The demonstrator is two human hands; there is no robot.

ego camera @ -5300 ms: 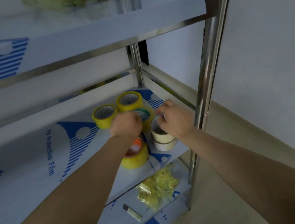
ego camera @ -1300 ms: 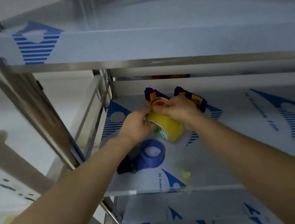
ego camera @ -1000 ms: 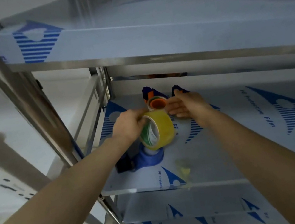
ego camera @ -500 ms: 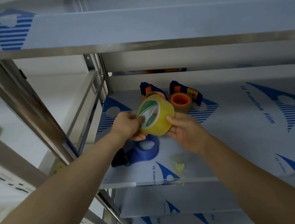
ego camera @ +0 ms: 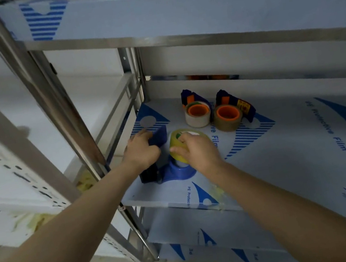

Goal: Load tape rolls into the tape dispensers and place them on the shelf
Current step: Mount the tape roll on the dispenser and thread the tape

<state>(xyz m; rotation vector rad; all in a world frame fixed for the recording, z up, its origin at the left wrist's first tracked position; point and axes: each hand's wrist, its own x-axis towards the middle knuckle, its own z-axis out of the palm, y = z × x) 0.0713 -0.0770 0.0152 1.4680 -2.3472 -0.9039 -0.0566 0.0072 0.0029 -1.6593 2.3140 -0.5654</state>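
Head view, right hand [ego camera: 196,149] clamped on yellow tape roll [ego camera: 174,140] (translucent), left hand [ego camera: 141,152] gripping blue dispenser [ego camera: 176,173].

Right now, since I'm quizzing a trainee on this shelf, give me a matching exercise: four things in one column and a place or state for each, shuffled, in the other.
Things
1. yellow tape roll
2. white tape roll
3. brown tape roll
4. blue dispenser

Places or states
A. rightmost at the back of the shelf
B. gripped by the left hand
C. held by the right hand, just above the blue dispenser
D. at the back, left of the brown tape roll

Pairs: 1-C, 2-D, 3-A, 4-B
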